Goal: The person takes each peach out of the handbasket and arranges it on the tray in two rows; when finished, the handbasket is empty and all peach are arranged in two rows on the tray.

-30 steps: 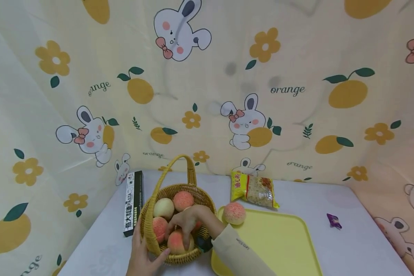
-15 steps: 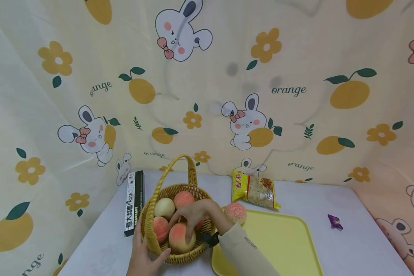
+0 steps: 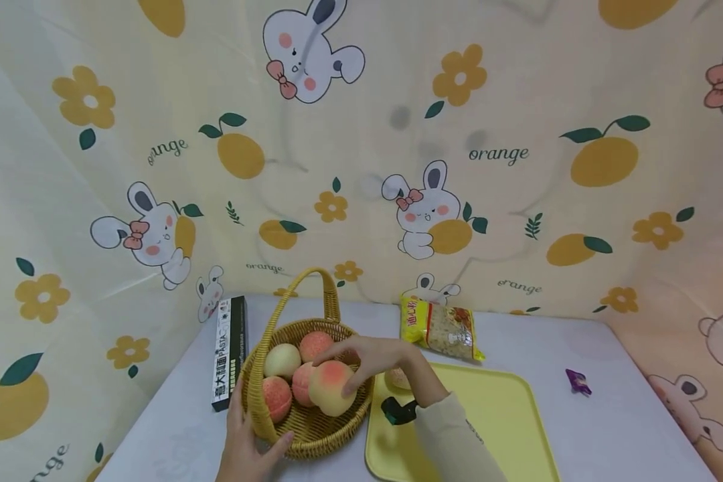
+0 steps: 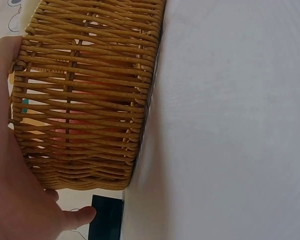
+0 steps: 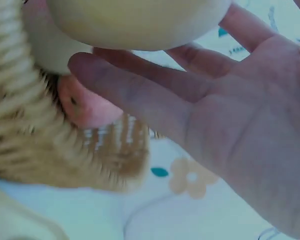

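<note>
My right hand holds a pink-and-cream peach between thumb and fingers, above the right part of the wicker basket. In the right wrist view the pale underside of this peach shows over the fingers. Beneath and beside it, the basket holds several more peaches, among them a cream one and a red one. My left hand grips the basket's near left side, thumb by the rim. The left wrist view shows that hand against the woven wall.
A yellow tray lies right of the basket, with one peach at its far left corner, partly behind the right arm. A pasta box stands left, a yellow food bag behind, a purple wrapped sweet far right.
The right hand has lifted the peach from the basket's near part, up and slightly away, baring the woven bottom there. The left hand has stayed at the basket.
</note>
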### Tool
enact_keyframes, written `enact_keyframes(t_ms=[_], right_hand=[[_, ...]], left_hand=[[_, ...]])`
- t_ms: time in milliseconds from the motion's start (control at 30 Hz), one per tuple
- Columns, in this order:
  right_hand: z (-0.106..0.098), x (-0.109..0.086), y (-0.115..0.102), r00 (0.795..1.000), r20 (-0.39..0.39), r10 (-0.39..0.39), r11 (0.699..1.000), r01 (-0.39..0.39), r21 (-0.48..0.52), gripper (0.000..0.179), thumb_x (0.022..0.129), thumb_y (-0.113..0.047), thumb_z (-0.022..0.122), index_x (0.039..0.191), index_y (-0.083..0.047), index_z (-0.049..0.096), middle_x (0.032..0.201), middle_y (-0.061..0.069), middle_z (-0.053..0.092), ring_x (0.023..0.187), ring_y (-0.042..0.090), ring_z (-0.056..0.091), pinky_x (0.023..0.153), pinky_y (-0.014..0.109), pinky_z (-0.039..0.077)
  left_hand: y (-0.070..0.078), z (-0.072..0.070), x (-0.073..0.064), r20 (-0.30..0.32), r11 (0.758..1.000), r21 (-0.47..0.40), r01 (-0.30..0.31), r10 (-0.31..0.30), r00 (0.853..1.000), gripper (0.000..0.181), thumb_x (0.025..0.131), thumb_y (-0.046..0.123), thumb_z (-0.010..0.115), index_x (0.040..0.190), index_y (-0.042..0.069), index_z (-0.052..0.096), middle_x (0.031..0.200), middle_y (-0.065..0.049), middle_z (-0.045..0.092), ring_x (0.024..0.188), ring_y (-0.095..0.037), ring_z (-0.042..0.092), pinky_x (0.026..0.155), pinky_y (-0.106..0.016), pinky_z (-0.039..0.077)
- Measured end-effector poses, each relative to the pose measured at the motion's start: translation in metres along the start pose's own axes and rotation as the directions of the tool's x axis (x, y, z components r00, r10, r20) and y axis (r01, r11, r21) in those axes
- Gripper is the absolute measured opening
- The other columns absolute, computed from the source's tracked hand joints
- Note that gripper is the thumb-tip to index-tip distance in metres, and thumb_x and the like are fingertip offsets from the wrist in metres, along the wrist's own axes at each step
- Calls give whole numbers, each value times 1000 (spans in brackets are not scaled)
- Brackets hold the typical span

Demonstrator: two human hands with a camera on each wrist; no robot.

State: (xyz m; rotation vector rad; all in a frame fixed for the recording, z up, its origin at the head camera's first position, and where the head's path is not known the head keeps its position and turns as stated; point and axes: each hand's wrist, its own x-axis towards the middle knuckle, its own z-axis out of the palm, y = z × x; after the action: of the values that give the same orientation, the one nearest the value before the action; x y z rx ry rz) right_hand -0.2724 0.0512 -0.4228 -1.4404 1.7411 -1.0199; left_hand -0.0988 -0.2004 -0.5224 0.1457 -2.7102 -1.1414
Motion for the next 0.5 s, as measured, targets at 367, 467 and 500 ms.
enact_keyframes(t_ms=[367, 467, 500], right_hand=[[-3, -36, 9, 992, -119, 30, 999, -26, 34, 67, 86, -35, 75, 145, -15, 51, 146, 12, 50, 129, 15, 49, 100, 36, 47], [-3, -46, 9, 984, -160, 79, 996, -71, 57, 67, 84, -30, 75, 144, -11, 50, 142, 5, 53, 125, 17, 52, 94, 37, 52], [-3, -50, 9, 980, -175, 92, 994, -82, 67, 68, 84, -28, 75, 144, -8, 50, 139, 3, 54, 122, 19, 53, 93, 37, 53]], left_hand=[[2, 0, -1, 3, 1000, 6, 19, -19, 1000, 102, 81, 59, 75, 157, 9, 29, 165, -9, -11, 148, -45, 7, 108, -71, 26], [1, 0, -2, -10, 1000, 3, -9, 9, 1000, 101, 81, 57, 76, 157, 9, 29, 165, -9, -10, 148, -45, 7, 108, -71, 26], [1, -1, -2, -12, 1000, 4, -16, 16, 1000, 101, 81, 56, 76, 157, 8, 29, 165, -10, -10, 147, -45, 7, 108, -72, 26]])
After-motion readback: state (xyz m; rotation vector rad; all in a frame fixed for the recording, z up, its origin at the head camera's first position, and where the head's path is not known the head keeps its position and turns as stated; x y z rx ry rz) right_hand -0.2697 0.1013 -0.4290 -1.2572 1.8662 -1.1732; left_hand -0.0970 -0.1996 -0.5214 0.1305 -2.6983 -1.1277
